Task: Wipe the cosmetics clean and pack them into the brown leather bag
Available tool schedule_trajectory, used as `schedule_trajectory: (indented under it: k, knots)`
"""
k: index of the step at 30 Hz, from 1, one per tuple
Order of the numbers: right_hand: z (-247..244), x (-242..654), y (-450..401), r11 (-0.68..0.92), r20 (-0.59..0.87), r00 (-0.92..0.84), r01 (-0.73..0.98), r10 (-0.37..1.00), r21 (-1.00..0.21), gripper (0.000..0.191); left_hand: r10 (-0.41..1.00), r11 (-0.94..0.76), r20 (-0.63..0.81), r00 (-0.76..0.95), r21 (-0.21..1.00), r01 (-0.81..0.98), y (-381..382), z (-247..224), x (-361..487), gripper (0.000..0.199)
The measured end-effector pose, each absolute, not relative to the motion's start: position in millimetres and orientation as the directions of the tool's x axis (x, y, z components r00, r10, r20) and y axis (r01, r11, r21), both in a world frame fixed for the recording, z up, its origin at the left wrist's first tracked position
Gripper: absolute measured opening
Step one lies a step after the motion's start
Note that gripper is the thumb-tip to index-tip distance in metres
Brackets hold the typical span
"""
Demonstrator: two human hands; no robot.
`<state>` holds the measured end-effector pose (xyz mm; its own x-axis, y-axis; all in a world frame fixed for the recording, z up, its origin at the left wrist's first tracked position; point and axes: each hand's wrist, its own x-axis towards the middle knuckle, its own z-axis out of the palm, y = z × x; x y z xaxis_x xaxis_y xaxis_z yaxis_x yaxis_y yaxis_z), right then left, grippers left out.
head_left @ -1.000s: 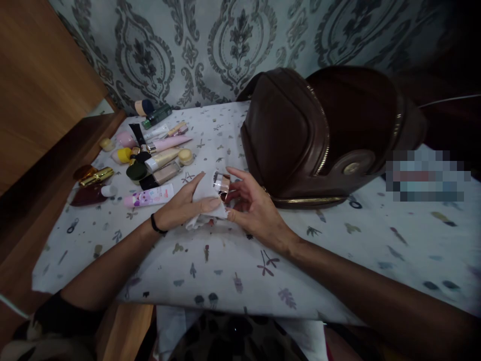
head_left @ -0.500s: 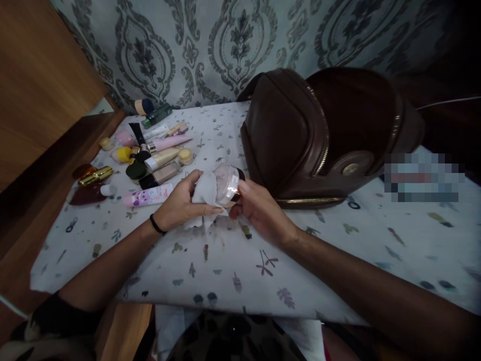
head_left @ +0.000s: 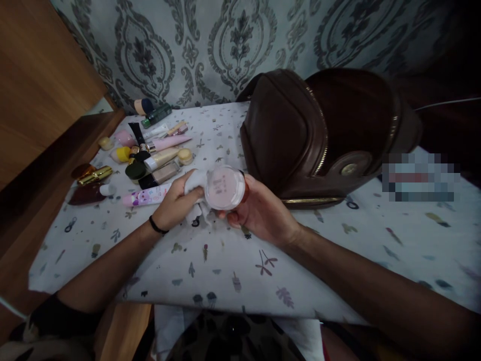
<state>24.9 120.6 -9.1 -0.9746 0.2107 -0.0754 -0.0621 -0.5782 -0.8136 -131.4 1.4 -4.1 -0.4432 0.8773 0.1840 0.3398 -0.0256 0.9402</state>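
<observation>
My right hand grips a round, clear-walled cosmetic jar by its dark lid side, with the pale pinkish flat base tilted toward me. Beside it, my left hand is closed on a crumpled white cloth, thumb across the front, right against the jar's left edge. A pink and white tube with purple pictures lies just left of my left hand, which hides its right end. Part of the cloth hangs below my left fingers.
A brown leather backpack lies on the patterned tablecloth at the right. Several cosmetics are grouped at the left: a green bottle, a yellow-lidded jar, a gold tube and a dark red bottle. Patterned wallpaper stands behind.
The jar has turned so its flat base faces me more fully. My left hand and the cloth have slid slightly left, off the jar's face.
</observation>
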Motion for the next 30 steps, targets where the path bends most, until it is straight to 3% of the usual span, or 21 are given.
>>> schedule_trajectory:
  k: [6, 11, 15, 20, 30]
  knots:
    - [-6.3, 24.8, 115.8, -0.570, -0.089, -0.968, -0.063, 0.235, -0.819, 0.038, 0.832, -0.040, 0.155, -0.533, 0.974, 0.222, 1.5, -7.2, -125.8, 0.036]
    - [-11.6, 22.9, 117.5, -0.559, -0.089, -0.957, -0.084, 0.275, -0.825, 0.039, 0.879, -0.138, 0.299, -0.373, 0.906, 0.400, -6.5, -3.3, -116.4, 0.056]
    - [-19.2, 21.7, 117.4, -0.529, -0.068, -0.947, -0.115, 0.315, -0.841, 0.043, 0.918, -0.131, 0.325, -0.226, 0.789, 0.601, -10.4, -4.7, -114.0, 0.078]
    - [-18.4, 23.0, 114.9, -0.566, -0.081, -0.946, -0.118, 0.314, -0.816, 0.044, 0.889, -0.204, 0.444, -0.107, 0.595, 0.777, -10.2, -4.6, -116.4, 0.057]
    - [-15.6, 22.7, 117.5, -0.647, -0.131, -0.939, -0.114, 0.318, -0.754, 0.035, 0.750, -0.335, 0.661, -0.004, 0.385, 0.860, -11.8, 4.1, -111.1, 0.048]
